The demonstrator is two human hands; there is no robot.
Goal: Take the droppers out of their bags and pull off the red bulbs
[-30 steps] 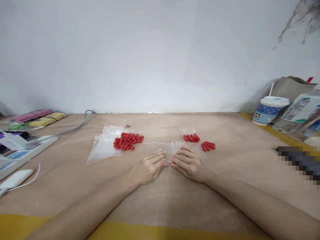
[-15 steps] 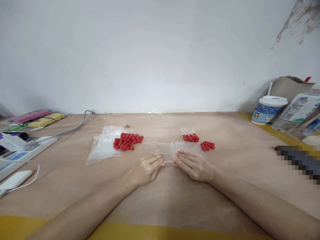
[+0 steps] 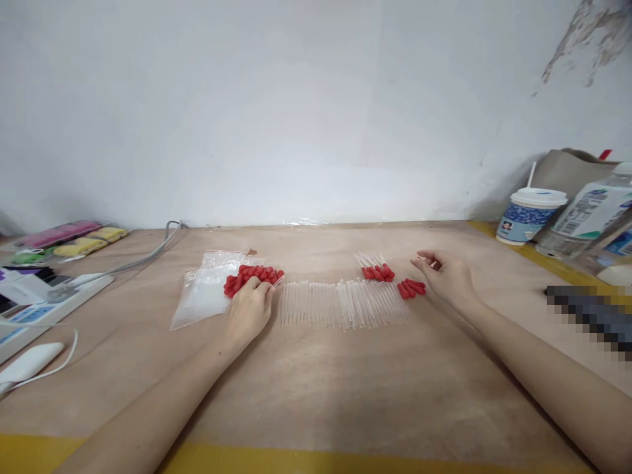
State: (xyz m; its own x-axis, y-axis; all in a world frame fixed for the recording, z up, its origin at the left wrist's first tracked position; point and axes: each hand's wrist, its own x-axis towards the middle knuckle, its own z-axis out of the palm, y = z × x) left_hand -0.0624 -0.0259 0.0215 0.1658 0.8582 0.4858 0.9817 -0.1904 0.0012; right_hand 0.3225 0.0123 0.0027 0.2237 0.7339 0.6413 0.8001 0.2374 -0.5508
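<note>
My left hand [image 3: 250, 306] is closed at the near edge of a pile of red rubber bulbs [image 3: 254, 273]. A thin clear tube [image 3: 279, 281] sticks out to the right from its fingertips. Across the middle of the table lies a row of clear thin tubes [image 3: 316, 303], side by side. Behind the row's right part sit several droppers [image 3: 378, 271], red bulbs toward me and clear tips pointing away. My right hand [image 3: 444, 273] is to the right of a few loose red bulbs [image 3: 411, 288], fingers loosely curled and apart, with nothing visible in them.
Clear plastic bags [image 3: 202, 296] lie left of the pile. On the far left are a power strip [image 3: 59, 309], a cable and colored packets [image 3: 89, 240]. To the right stand a paper cup [image 3: 528, 217] and a bottle [image 3: 587, 217], with a blurred dark object [image 3: 587, 316] nearer me.
Both hands have left the tube row. My left hand went left to the red pile, now with a clear tube in its fingers; my right hand moved right and away from me.
</note>
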